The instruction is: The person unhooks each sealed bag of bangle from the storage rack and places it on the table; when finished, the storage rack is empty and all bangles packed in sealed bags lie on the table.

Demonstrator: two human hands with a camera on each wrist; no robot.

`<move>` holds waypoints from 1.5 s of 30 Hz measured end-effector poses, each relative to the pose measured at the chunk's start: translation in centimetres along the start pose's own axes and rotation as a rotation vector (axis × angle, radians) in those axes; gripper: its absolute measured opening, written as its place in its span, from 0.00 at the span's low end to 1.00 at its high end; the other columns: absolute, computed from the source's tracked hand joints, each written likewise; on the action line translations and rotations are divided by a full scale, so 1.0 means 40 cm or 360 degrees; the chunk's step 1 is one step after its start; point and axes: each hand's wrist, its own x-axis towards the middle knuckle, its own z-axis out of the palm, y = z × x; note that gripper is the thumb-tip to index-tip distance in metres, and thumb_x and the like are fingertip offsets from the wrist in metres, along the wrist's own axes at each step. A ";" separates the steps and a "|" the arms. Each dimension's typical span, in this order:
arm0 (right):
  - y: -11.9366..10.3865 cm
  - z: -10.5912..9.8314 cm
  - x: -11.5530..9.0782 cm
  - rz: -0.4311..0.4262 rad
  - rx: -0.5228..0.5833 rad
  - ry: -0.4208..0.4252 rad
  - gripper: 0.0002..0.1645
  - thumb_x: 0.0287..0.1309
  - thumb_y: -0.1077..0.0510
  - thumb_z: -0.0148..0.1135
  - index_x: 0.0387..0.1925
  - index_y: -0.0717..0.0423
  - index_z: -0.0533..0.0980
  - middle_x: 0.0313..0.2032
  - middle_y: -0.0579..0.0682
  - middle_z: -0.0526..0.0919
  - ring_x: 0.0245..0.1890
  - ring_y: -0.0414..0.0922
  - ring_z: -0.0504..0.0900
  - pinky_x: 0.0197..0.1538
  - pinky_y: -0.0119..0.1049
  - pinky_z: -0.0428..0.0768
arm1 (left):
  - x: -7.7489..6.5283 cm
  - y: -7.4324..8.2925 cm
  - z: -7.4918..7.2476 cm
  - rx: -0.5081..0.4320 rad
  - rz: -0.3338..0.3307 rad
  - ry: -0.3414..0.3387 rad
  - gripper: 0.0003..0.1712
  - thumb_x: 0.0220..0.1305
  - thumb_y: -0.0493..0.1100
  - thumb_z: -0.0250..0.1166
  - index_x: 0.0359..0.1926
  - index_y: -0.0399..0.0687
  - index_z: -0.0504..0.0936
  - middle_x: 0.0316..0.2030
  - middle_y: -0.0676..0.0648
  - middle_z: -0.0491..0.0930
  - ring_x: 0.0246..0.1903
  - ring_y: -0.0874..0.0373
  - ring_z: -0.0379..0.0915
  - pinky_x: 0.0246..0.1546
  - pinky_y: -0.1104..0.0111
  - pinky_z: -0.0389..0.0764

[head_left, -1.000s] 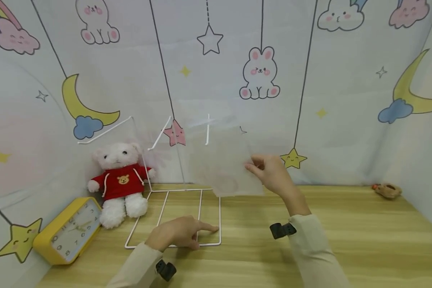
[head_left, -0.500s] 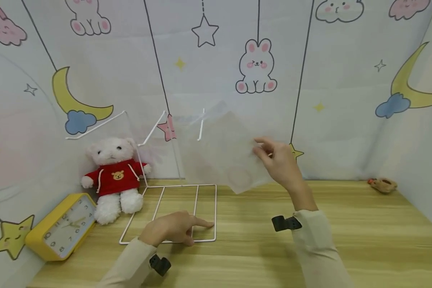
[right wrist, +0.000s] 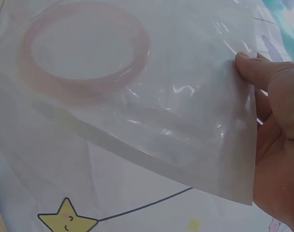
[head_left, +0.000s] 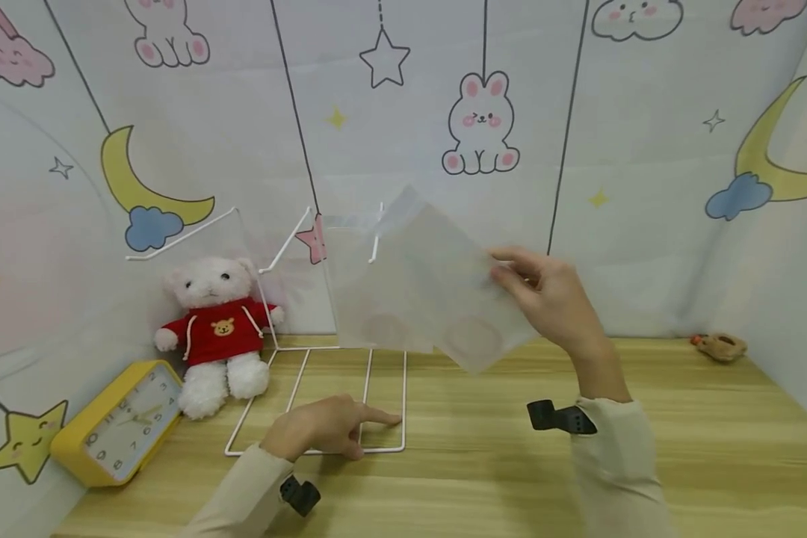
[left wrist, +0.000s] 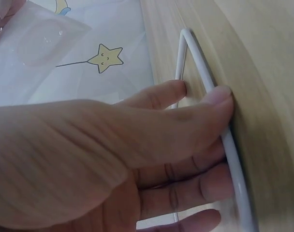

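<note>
A white wire rack (head_left: 403, 388) stands on the wooden table, its base flat and its hooked arms up at the back. My left hand (head_left: 326, 426) presses down on the base, index finger straight toward the right bar. In the left wrist view the thumb (left wrist: 217, 99) lies over the front wire. My right hand (head_left: 545, 291) pinches the right edge of a translucent plastic bag (head_left: 453, 284), tilted corner-down, with a pinkish ring (right wrist: 81, 87) showing inside. Behind it a similar bag (head_left: 353, 291) hangs upright at the rack's right arm, a round shape faintly visible in it.
A white teddy bear (head_left: 222, 329) in a red hoodie sits left of the rack, partly behind it. A yellow clock (head_left: 117, 422) stands at the left. Far right, a small brown object (head_left: 719, 347) lies near the printed curtain (head_left: 632, 254).
My right hand has moved right and slightly up, turning the pinched bag corner-down and away from the hanging bag, which now shows more. The left hand stays on the rack's base.
</note>
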 end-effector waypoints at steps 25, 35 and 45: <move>-0.043 -0.080 -0.033 -0.0044 0.0187 -0.0163 0.12 0.66 0.66 0.61 0.50 0.64 0.81 0.40 0.56 0.87 0.36 0.39 0.85 0.39 0.27 0.80 | 0.000 -0.001 0.000 -0.0040 -0.0082 -0.0010 0.40 0.56 0.34 0.74 0.67 0.68 0.76 0.24 0.56 0.78 0.25 0.64 0.71 0.33 0.67 0.74; -0.038 -0.108 -0.038 -0.0023 0.0198 -0.0080 0.12 0.66 0.66 0.62 0.49 0.63 0.82 0.37 0.46 0.87 0.33 0.39 0.86 0.38 0.27 0.80 | 0.000 0.001 -0.005 -0.0012 -0.0019 -0.0017 0.39 0.56 0.34 0.73 0.68 0.64 0.75 0.24 0.56 0.78 0.25 0.65 0.70 0.33 0.67 0.74; 0.000 -0.148 -0.060 0.0075 0.0204 0.0204 0.12 0.65 0.65 0.63 0.49 0.60 0.82 0.35 0.39 0.87 0.30 0.37 0.85 0.33 0.27 0.80 | -0.005 -0.006 0.001 -0.0014 0.0039 0.0004 0.39 0.56 0.35 0.73 0.68 0.63 0.75 0.24 0.57 0.78 0.26 0.66 0.70 0.34 0.68 0.74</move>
